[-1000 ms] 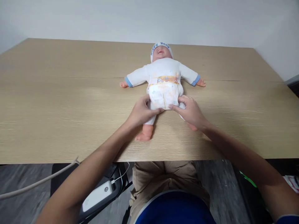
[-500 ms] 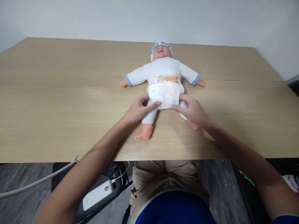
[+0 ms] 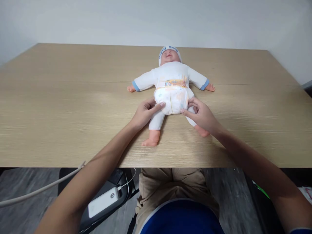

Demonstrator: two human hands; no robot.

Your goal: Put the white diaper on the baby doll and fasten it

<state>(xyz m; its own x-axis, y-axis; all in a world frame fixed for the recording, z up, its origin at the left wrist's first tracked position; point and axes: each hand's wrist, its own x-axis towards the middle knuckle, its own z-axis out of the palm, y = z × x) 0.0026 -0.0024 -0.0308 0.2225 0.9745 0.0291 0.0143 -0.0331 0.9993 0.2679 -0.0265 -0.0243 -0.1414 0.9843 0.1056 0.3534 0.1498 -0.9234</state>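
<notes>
A baby doll (image 3: 172, 70) in a white suit with blue cuffs and a lettered white cap lies on its back, arms spread, feet toward me. Around its hips is a white diaper (image 3: 170, 99) with an orange printed band at the waist. My left hand (image 3: 146, 112) pinches the diaper's edge at the leg on the left side, thumb on top and fingertips partly hidden beneath. At the opposite leg my right hand (image 3: 201, 113) grips the other edge between thumb and fingers.
The doll rests on a wide wooden table (image 3: 73, 113) with a seam across it, against a pale wall. Below the front edge, a white power bank (image 3: 103, 202) with a cable sits on a black surface. A thick pale cable (image 3: 44, 189) runs at lower left.
Both hands stay at the diaper's leg edges. The left thumb has shifted slightly outward and up along the edge; the right thumb has moved a little outward. The view has shifted slightly.
</notes>
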